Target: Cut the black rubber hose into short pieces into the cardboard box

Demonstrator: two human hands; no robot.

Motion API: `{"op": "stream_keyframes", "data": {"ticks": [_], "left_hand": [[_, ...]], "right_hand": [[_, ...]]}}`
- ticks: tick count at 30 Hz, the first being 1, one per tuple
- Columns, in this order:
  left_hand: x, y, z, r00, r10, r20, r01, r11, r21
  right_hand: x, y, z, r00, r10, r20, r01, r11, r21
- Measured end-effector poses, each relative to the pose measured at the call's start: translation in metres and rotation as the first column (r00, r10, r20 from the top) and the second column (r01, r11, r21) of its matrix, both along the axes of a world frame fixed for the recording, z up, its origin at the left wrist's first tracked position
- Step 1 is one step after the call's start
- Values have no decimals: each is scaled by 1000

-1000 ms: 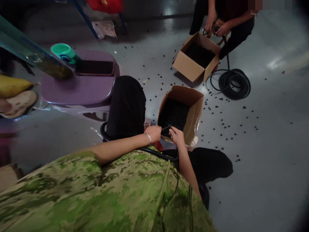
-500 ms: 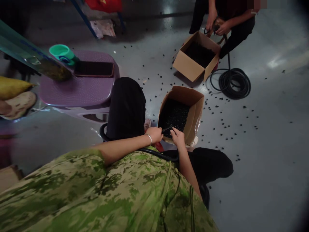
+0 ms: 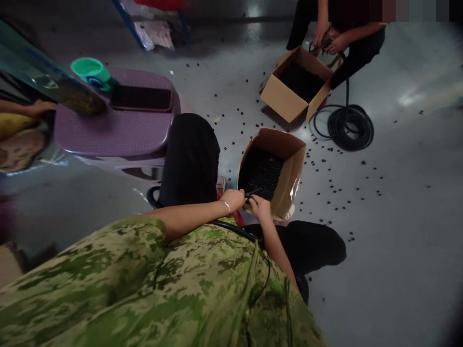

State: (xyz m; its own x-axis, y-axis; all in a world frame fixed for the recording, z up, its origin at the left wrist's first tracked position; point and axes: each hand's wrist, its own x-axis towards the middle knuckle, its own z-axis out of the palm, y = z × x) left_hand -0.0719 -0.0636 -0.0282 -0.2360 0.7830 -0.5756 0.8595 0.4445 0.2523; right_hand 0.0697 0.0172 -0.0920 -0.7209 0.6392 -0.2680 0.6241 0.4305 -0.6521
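Closing the gap over the near edge of the open box [image 3: 292,166], the right hand [image 3: 261,208] has moved in toward the left hand [image 3: 232,198], so that its fingertips lie just beside the dark tool [image 3: 250,193]. Half a second ago there was more room between the two; I judge that both hands are now busy at one spot. The left fingers are wrapped firmly round the tool, whose thin tip points over the box's inside. The right fingers are curled, but whether they pinch the end of the black tube [image 3: 237,229] I cannot tell: it crosses the lap and is lost near the right wrist. Small black pieces [image 3: 264,169] cover the bottom of the box, and more lie loose on the floor [image 3: 401,212].

Another person's hand [image 3: 40,107] has come into view by the left edge of the purple stool [image 3: 123,137]. The co-worker's hands [image 3: 338,44], beyond the far edge of the second box [image 3: 282,99], have hardly changed.

No brand or word can be read. Blue marks on the clear bottle [image 3: 88,103], toward the stool's left edge, are too blurred; the green cup [image 3: 92,74] by the far edge bears a dark blue mark; the phone [image 3: 144,99] near the right edge shows only a dark screen.
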Motion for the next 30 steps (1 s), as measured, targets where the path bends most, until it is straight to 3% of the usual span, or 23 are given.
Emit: {"op": "stream_keyframes", "data": {"ticks": [2, 8, 13, 20, 30], "left_hand": [[-2, 0, -2, 1000, 5, 6, -5, 1000, 23], [-7, 0, -1, 1000, 18, 12, -18, 999, 28], [-8, -1, 2, 1000, 16, 14, -16, 999, 35], [-7, -2, 6, 999, 50, 10, -51, 998, 31], [-10, -5, 12, 999, 46, -29, -46, 999, 7]], "right_hand": [[-1, -4, -3, 996, 72, 43, -72, 997, -5], [-4, 1, -7, 975, 43, 219, -43, 999, -3], [-7, 8, -5, 983, 3, 184, -2, 1000, -6], [5, 24, -3, 969, -210, 133, 202, 977, 68], [3, 23, -1, 946, -323, -30, 322, 946, -25]]}}
